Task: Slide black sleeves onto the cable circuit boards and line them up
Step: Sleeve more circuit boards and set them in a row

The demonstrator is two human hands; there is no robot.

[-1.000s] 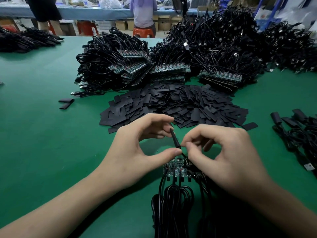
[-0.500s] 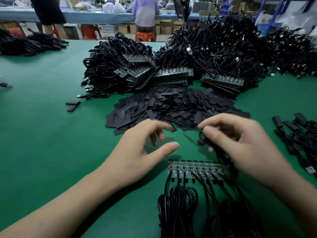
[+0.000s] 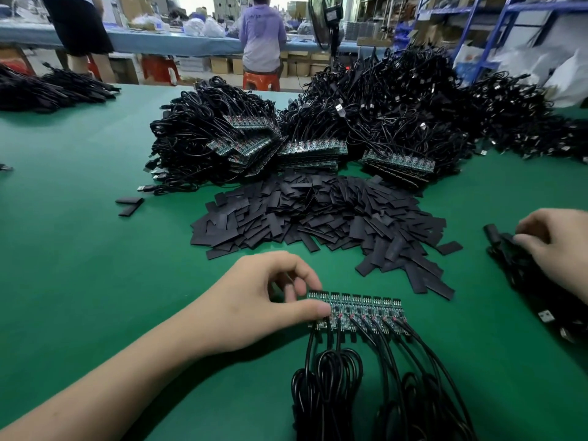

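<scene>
Right hand (image 3: 556, 246) has swung out to the sleeved cables (image 3: 506, 249) (fingers curled, grip unclear). Left hand (image 3: 254, 297) pinches the board strip (image 3: 366, 310) by one end; I'd fear it pivoting and tangling leads.

Purple-shirted person (image 3: 262, 33) on orange stool (image 3: 261, 81)

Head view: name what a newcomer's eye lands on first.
A big heap of black sleeves fills mid-table, with mounds of black cables behind it. Nearest, the left hand pinches the left end of a row of circuit boards; the right hand touches a dark bundle at the right edge.
</scene>
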